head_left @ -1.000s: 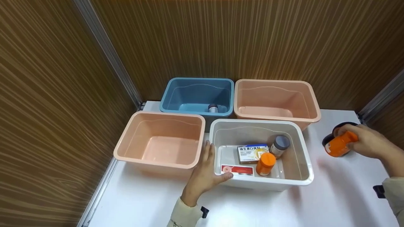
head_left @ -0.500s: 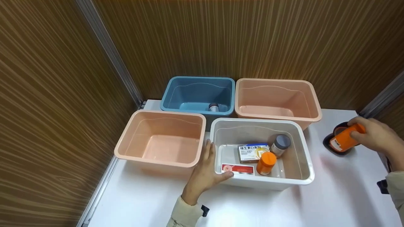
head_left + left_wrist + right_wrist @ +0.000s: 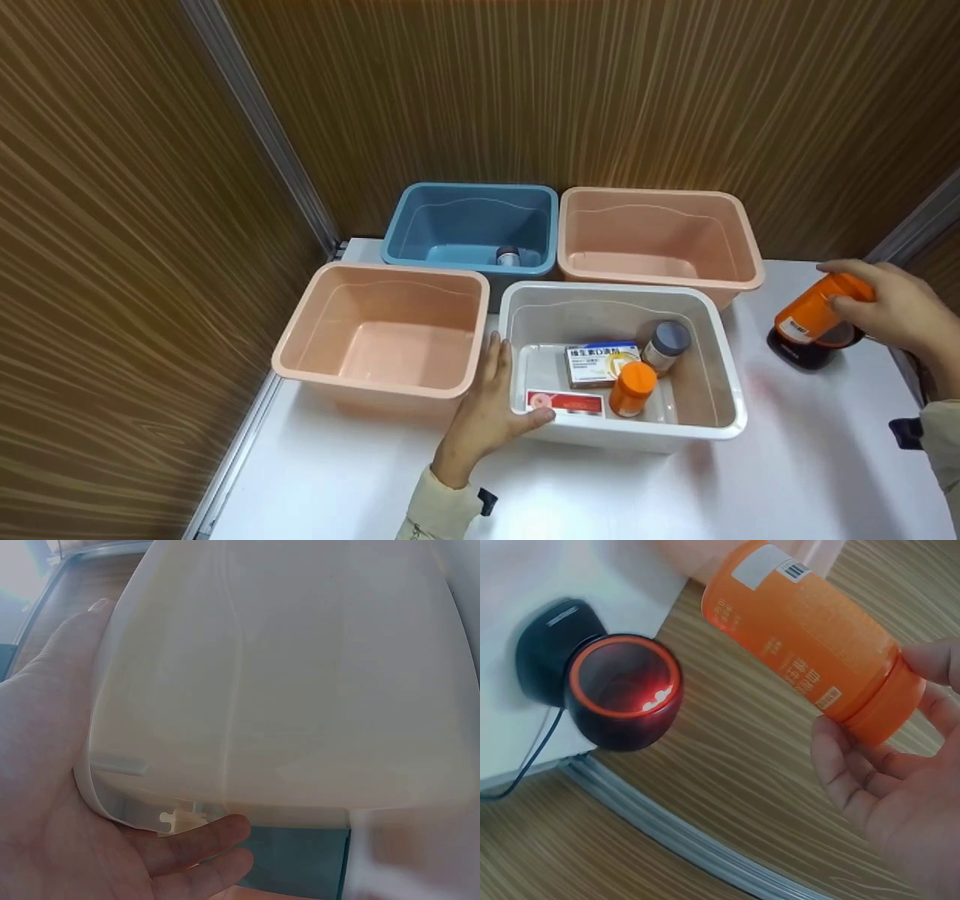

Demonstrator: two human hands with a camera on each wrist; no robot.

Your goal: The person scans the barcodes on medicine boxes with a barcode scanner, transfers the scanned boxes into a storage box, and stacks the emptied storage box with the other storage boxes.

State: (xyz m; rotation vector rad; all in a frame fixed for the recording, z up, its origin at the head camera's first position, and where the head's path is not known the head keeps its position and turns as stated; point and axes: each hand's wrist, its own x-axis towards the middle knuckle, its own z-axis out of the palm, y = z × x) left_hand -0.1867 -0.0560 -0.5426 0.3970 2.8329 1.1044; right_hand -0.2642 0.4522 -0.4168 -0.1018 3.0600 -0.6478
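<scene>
My right hand [image 3: 892,307] pinches an orange pill bottle [image 3: 802,630] by its cap end between thumb and fingers. The bottle is tilted above a black desktop barcode scanner [image 3: 622,694], whose round window glows red inside an orange ring. My left hand [image 3: 487,416] rests against the near left corner of a white bin [image 3: 637,429], fingers straight along its left side and thumb at the front rim. Inside that bin are another orange bottle [image 3: 632,390], a dark-capped bottle [image 3: 666,345], a white medicine box [image 3: 600,365] and a red-and-white box [image 3: 564,403].
Close by on the left stands a pink bin [image 3: 379,386]. Behind are a blue bin [image 3: 469,266] with a small dark-capped bottle [image 3: 508,256] in it, and a second pink bin [image 3: 660,283]. Wood-patterned panels [image 3: 480,97] surround the white table [image 3: 360,487].
My right hand has shifted slightly up and to the right, lifting the orange bottle and turning its barcode label into view; more of the scanner shows. My left hand has stayed put.
</scene>
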